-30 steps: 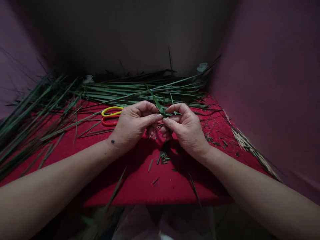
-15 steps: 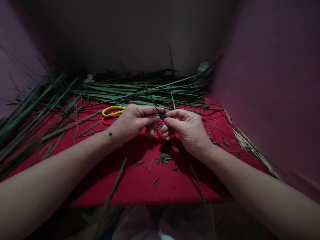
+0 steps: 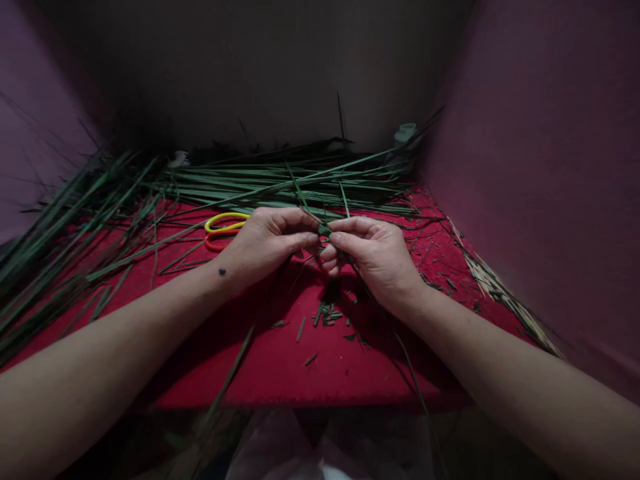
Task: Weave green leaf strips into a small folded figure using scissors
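Observation:
Between my fingertips is a small folded piece of green leaf strip (image 3: 324, 230), with thin ends sticking up and trailing down from it. My left hand (image 3: 280, 233) pinches its left side between thumb and forefinger. From the right, my right hand (image 3: 373, 250) grips the same piece, its other fingers curled underneath. One long thin strand hangs below my right hand past the table's front edge. Just left of my left hand lie scissors with yellow and red handles (image 3: 220, 230); the blades are hidden behind that hand.
Long green leaves (image 3: 270, 183) lie in a pile across the back, with more leaves (image 3: 55, 233) at the left. Short cut bits (image 3: 330, 315) are scattered on the red cloth (image 3: 280, 387). Pale sticks (image 3: 515, 310) line the right edge by the wall. A whitish container (image 3: 405, 133) stands at the back right.
My left fingers have shifted slightly on the folded leaf, and its dark green face shows more between the fingertips. The strand hanging under my right hand has swung a little to the right.

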Demonstrator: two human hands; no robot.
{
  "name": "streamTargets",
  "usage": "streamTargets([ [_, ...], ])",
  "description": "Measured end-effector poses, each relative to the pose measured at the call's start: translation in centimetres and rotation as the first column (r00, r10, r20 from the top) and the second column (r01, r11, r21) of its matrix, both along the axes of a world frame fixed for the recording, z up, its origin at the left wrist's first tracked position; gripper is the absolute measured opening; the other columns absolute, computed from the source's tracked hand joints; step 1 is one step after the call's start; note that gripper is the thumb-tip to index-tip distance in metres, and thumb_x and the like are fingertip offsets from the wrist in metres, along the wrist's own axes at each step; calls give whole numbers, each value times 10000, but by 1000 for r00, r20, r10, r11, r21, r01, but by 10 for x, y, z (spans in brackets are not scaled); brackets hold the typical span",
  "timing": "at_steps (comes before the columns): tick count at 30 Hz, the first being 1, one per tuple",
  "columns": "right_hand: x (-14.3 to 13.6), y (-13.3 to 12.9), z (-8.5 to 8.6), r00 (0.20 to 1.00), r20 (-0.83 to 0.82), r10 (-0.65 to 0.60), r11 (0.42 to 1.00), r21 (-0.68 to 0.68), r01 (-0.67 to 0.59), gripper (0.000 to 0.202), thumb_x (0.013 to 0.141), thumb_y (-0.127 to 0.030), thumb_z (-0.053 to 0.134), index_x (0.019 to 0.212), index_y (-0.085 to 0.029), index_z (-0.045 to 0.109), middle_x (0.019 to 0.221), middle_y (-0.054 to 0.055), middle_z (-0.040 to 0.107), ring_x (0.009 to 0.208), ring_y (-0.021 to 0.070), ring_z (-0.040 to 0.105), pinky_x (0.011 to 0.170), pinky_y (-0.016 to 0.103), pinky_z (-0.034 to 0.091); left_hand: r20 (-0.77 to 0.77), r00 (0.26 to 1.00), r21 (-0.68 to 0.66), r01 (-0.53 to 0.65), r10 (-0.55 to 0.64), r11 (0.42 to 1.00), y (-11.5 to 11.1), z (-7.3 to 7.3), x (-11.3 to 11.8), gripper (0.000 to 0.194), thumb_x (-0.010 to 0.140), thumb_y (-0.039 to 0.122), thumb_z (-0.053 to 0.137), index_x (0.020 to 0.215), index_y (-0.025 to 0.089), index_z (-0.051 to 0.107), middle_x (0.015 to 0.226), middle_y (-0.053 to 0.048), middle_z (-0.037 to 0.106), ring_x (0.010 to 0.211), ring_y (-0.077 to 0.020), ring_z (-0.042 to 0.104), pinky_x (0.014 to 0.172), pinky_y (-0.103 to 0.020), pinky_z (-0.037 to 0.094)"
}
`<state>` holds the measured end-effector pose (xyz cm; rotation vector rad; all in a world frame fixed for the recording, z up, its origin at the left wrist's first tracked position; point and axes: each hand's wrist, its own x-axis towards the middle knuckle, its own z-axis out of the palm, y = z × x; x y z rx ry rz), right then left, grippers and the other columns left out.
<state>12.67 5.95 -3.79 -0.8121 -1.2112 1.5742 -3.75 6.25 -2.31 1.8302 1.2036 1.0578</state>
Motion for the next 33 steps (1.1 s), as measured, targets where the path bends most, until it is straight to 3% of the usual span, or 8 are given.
streamTargets([
  [5,-1,-1,0,1000,1,6,1000,1,-6,115,726,-167,602,835,-131,604,575,2,636,472,98,584,472,227,499,168,986,-123,39,-18,992,-3,-2,3,140,717,225,656,829,142,666,650,-3,634,578,-105,571,590,-224,462],
  [9,-1,0,-3,999,-14,42,999,-9,-42,126,723,-172,610,842,-132,595,578,6,641,478,109,593,477,240,503,278,959,-195,8,48,981,-5,-3,7,96,722,219,641,747,127,627,557,13,567,487,-84,508,483,-201,408],
  [13,-1,3,-7,998,-32,60,998,-11,-61,119,713,-160,620,824,-126,596,580,10,644,486,115,602,496,254,512,180,975,-149,-107,133,983,-8,-1,11,120,727,239,628,703,122,619,492,34,503,425,-57,406,409,-178,308],
  [17,-3,4,-10,997,-62,56,998,-5,-56,108,688,-158,652,780,-122,609,610,16,653,517,111,612,534,254,522,78,977,-45,-198,201,979,-11,1,15,130,731,239,615,687,117,617,523,28,527,448,-55,395,429,-177,305],
  [21,-3,3,-9,1000,-10,13,1000,11,-12,126,676,-194,685,725,-119,596,586,22,647,480,116,605,475,236,508,52,972,-33,-227,228,973,-14,0,19,150,725,245,617,639,124,589,537,25,543,473,-64,421,444,-179,317],
  [24,-2,4,-8,1000,7,6,1000,-21,-6,132,679,-190,686,700,-119,578,576,27,648,470,124,612,455,235,514,88,975,-115,-194,204,974,-14,0,19,149,723,237,617,631,131,567,510,36,514,445,-55,397,422,-176,295],
  [28,0,5,-8,999,-38,20,999,-48,-21,113,692,-173,669,712,-127,568,576,21,650,468,123,612,460,248,530,216,973,-256,-19,77,967,-10,-3,13,139,742,233,598,652,142,544,468,48,446,402,-44,354,394,-174,267],
  [33,-1,2,-2,1000,-22,-17,997,-69,16,93,704,-155,638,691,-132,549,536,5,622,427,113,585,436,252,526,212,977,-263,65,-8,963,-6,-7,6,124,755,248,605,696,154,550,474,38,475,390,-52,388,389,-178,295],
])
